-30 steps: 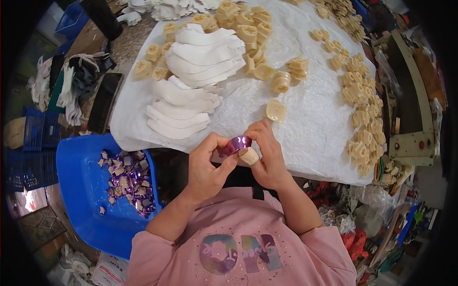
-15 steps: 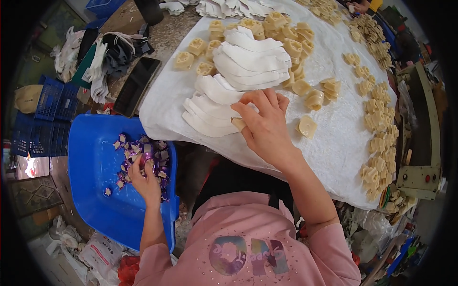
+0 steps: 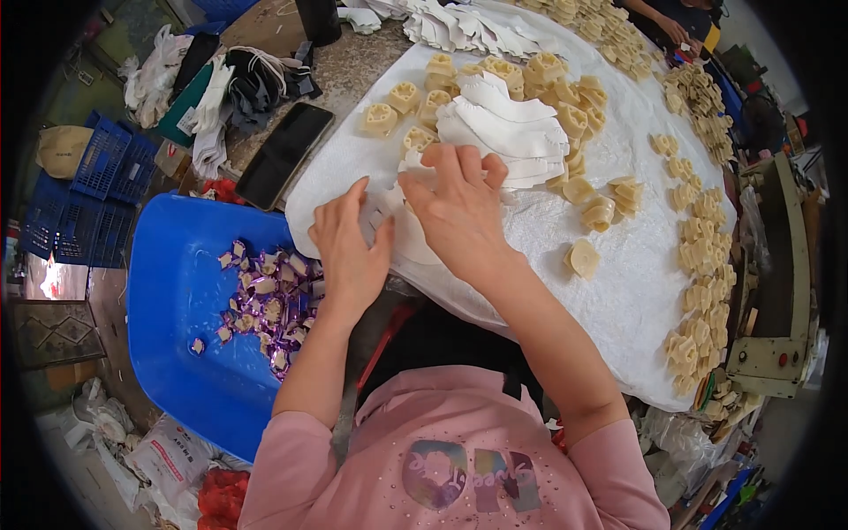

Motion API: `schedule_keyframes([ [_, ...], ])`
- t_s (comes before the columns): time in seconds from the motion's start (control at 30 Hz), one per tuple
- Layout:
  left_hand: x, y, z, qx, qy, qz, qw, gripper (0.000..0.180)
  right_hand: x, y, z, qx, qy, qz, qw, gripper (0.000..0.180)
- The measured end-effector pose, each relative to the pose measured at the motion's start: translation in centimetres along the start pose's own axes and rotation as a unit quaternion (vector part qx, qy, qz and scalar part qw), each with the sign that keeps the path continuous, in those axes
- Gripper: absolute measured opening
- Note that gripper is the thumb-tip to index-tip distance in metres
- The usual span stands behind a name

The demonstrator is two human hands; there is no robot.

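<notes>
My right hand (image 3: 461, 205) is over the lower white curved strips, its fingers bent down and pressed together. Whatever is under its fingertips is hidden. Beside it, my left hand (image 3: 347, 256) rests with thumb and fingers apart. A greyish flat piece (image 3: 374, 217) shows between its thumb and forefinger; whether it is gripped is unclear. Beyond the right hand lies a fanned stack of white curved strips (image 3: 503, 132). Beige moulded pieces (image 3: 565, 102) with hollow patterned faces are heaped around that stack. A single beige piece (image 3: 581, 259) sits to the right of my right hand.
A blue tub (image 3: 177, 300) at the left holds several purple-and-beige pieces (image 3: 269, 300). A dark phone (image 3: 284, 155) lies at the table's left. Beige pieces line the right side of the white cloth (image 3: 521, 309). Another person's hand (image 3: 676, 34) is at the far right.
My left hand has come up out of the blue tub to the white strips on the cloth. My right hand has shifted slightly left and up, and the beige piece at its fingertips is no longer visible.
</notes>
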State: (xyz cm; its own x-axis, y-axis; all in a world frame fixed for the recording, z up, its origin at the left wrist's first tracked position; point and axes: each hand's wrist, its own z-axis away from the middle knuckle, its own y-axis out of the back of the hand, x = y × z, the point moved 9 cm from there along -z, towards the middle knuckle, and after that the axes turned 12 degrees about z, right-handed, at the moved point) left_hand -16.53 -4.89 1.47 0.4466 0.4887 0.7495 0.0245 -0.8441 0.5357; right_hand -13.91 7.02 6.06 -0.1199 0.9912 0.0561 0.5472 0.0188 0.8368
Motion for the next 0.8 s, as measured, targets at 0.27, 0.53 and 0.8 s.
schedule_keyframes([
  [0.27,-1.4,-1.9,-0.9,-0.046,0.083,0.121,0.988,0.047,-0.3,0.7,0.7,0.013,0.019,-0.074,0.997,0.018],
  [0.53,-1.1,-1.3,-1.0,-0.001,0.036,0.121,0.992,0.034,8.0,5.5,6.3,0.136,-0.126,-0.579,0.794,0.018],
  [0.8,8.2,-0.9,0.9,0.058,-0.161,0.006,0.985,0.037,12.2,10.5,9.2,0.133,-0.216,-0.436,0.864,0.022],
])
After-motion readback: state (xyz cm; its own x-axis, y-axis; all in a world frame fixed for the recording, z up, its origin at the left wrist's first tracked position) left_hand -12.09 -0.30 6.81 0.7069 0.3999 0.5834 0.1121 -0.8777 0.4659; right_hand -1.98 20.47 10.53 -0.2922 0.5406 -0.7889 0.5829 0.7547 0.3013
